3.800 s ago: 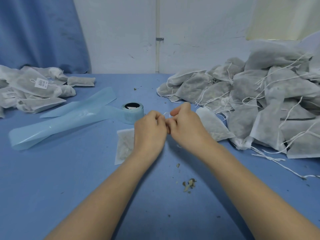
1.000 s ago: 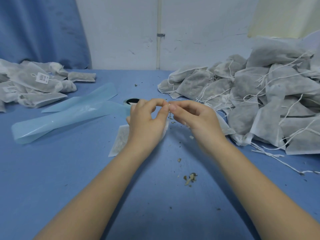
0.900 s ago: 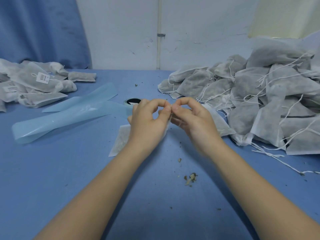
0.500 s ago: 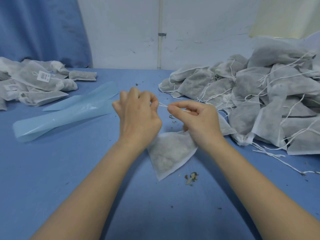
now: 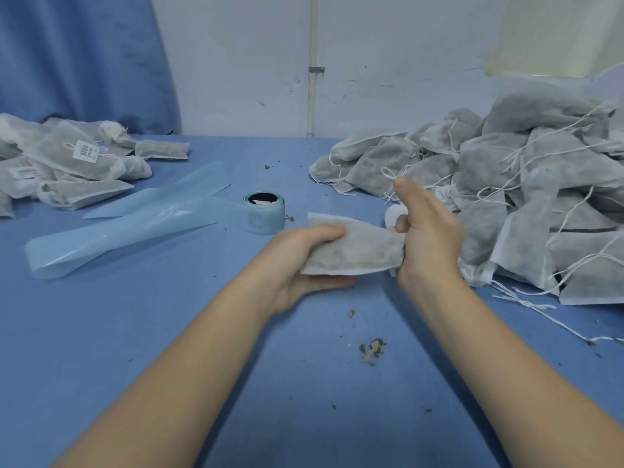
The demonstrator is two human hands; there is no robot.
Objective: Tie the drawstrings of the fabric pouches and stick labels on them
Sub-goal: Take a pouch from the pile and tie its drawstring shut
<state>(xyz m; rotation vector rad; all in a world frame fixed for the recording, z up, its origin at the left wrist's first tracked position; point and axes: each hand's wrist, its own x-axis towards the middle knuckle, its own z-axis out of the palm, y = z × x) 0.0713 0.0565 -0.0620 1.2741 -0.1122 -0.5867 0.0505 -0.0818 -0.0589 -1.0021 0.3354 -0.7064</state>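
A grey fabric pouch (image 5: pixel 354 246) lies sideways between my hands above the blue table (image 5: pixel 135 332). My left hand (image 5: pixel 297 261) grips its left end, thumb on top and fingers underneath. My right hand (image 5: pixel 429 231) holds its gathered right end, and a loop of white drawstring (image 5: pixel 388 173) sticks up past the raised fingertip. A roll of blue label tape (image 5: pixel 264 212) stands just behind my left hand, with its backing strip (image 5: pixel 118 231) trailing to the left.
A big heap of grey pouches with loose strings (image 5: pixel 506 197) fills the right side. A smaller pile of pouches with white labels (image 5: pixel 67 163) lies at the far left. Dried herb crumbs (image 5: pixel 371 347) are scattered near the front.
Both hands were pinching the drawstring at the pouch mouth. Now the pouch is lifted and turned sideways, my left hand has moved to its body, and my right hand holds the tied end.
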